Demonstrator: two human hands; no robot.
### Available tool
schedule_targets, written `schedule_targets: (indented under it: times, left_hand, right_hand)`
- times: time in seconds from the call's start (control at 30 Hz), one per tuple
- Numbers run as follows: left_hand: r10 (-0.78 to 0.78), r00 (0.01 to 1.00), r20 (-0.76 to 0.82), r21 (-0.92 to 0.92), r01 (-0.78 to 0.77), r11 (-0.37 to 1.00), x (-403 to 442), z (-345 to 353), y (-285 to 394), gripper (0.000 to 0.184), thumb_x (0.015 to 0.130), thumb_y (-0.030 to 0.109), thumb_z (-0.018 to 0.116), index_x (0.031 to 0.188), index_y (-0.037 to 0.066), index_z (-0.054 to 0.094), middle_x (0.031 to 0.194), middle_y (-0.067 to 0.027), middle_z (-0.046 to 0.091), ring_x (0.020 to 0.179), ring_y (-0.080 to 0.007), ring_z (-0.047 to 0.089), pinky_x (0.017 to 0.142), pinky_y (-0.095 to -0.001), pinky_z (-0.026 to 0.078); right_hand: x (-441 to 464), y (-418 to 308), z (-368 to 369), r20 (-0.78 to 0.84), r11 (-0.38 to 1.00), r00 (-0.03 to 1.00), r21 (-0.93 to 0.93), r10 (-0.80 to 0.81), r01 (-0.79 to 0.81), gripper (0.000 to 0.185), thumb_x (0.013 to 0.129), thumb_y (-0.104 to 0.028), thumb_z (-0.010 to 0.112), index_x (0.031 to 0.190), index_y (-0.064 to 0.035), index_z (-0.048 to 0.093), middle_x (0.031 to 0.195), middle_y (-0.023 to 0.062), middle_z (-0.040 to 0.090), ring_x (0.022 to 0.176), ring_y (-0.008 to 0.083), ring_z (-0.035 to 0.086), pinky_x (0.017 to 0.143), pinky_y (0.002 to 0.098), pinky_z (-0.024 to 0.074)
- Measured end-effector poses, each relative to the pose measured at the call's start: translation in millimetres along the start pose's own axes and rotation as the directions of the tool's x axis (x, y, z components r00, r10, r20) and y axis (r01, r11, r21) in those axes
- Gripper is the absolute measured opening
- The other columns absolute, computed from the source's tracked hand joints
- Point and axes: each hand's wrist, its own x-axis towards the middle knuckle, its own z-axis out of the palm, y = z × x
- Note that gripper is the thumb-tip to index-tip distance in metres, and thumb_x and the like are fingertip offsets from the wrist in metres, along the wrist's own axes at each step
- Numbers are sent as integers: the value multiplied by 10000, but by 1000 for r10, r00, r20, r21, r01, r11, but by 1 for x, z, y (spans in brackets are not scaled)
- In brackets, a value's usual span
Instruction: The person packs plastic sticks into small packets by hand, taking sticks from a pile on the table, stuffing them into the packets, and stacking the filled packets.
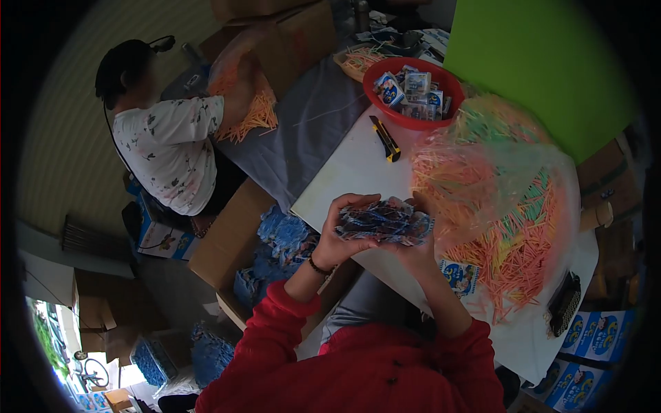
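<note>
A thick stack of small blue-and-white printed packets point(384, 221) is gripped between both hands above the white table's near edge. My left hand point(339, 237) wraps round the stack's left end, thumb along its lower side. My right hand point(418, 242) closes round the right end, its fingers partly hidden behind the packets. Right of my right forearm, a single blue-and-white packet point(459, 277) lies on the white table point(344, 180). A large clear plastic bag point(496, 206) of orange, yellow and green sticks lies open beside my right hand.
A red bowl point(372, 74) of packets and a yellow-black cutter point(385, 140) lie beyond my hands. Below left, a cardboard box point(231, 248) holds blue packets point(284, 233). At upper left, another person point(165, 131) reaches into orange sticks point(255, 118). A green panel point(551, 69) stands upper right.
</note>
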Motion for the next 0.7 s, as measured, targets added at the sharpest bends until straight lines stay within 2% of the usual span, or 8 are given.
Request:
schedule_targets:
  times: [0.1, 0.17, 0.2, 0.27, 0.33, 0.5, 0.57, 0.7]
  left_hand:
    - [-151, 985, 78, -25, 153, 988, -9, -14, -16, 841, 696, 91, 848, 1368, 27, 346, 1356, -174, 493, 1267, -241, 473, 1066, -368, 380]
    - [-221, 957, 187, 402, 131, 906, -23, -27, -32, 775, 702, 117, 848, 1339, 21, 419, 1356, -151, 498, 1272, -221, 469, 1059, -355, 381]
    - [-268, 952, 152, 303, 213, 929, -24, -24, -33, 719, 708, 136, 846, 1309, 14, 470, 1349, -138, 506, 1261, -209, 481, 1049, -347, 385]
    - [-260, 962, 84, 259, 231, 938, -26, -18, -34, 733, 705, 146, 850, 1314, 13, 463, 1341, -136, 510, 1242, -209, 495, 1036, -343, 395]
    - [-37, 996, 78, 390, 3, 921, -1, -18, -20, 732, 704, 105, 846, 1309, -12, 452, 1312, -133, 528, 1208, -211, 518, 1028, -353, 409]
    - [-232, 973, 21, 177, 225, 958, -6, -21, -10, 743, 669, 156, 872, 1290, 24, 485, 1279, -133, 534, 1222, -223, 493, 1008, -368, 414]
    - [-168, 980, 104, 647, 61, 760, -29, -35, -44, 738, 639, 216, 891, 1252, 26, 526, 1222, -125, 547, 1185, -252, 498, 990, -374, 405]
    - [-189, 971, 144, 498, 94, 862, -24, -30, -30, 695, 631, 271, 889, 1198, 16, 578, 1184, -131, 532, 1132, -282, 521, 978, -354, 413]
  right_hand:
    - [-7, 19, -25, 205, 959, 978, -272, -28, 84, 827, 625, -110, 898, 1247, -35, 357, 1281, 133, 442, 1153, 229, 520, 925, 343, 484]
    - [-17, 33, -38, 269, 762, 962, -615, -38, 202, 810, 635, -145, 899, 1239, -24, 373, 1287, 148, 465, 1147, 230, 534, 918, 333, 488]
    - [-13, 35, -40, 259, 761, 965, -618, -39, 197, 810, 635, -145, 899, 1239, -24, 373, 1287, 148, 465, 1147, 230, 534, 918, 333, 488]
    - [-9, 34, -38, 146, 849, 956, -507, 253, -147, 792, 639, -166, 897, 1228, -32, 386, 1258, 154, 504, 1143, 237, 543, 943, 344, 475]
    - [3, 32, -33, 154, 904, 979, -425, 134, -57, 787, 642, -175, 896, 1231, -36, 393, 1241, 149, 522, 1138, 234, 549, 941, 345, 477]
    - [0, 8, -18, 124, 979, 992, -204, 1, 25, 837, 615, -215, 907, 1262, -54, 401, 1222, 146, 543, 1142, 255, 545, 976, 386, 445]
    - [-18, 38, -41, 117, 798, 984, -601, 138, -40, 890, 571, -267, 917, 1278, -70, 414, 1206, 132, 554, 1126, 301, 531, 997, 430, 394]
    - [-31, 51, -36, 112, 773, 980, -632, 167, -60, 844, 545, -269, 913, 1234, -91, 459, 1182, 109, 561, 1103, 342, 506, 994, 449, 356]
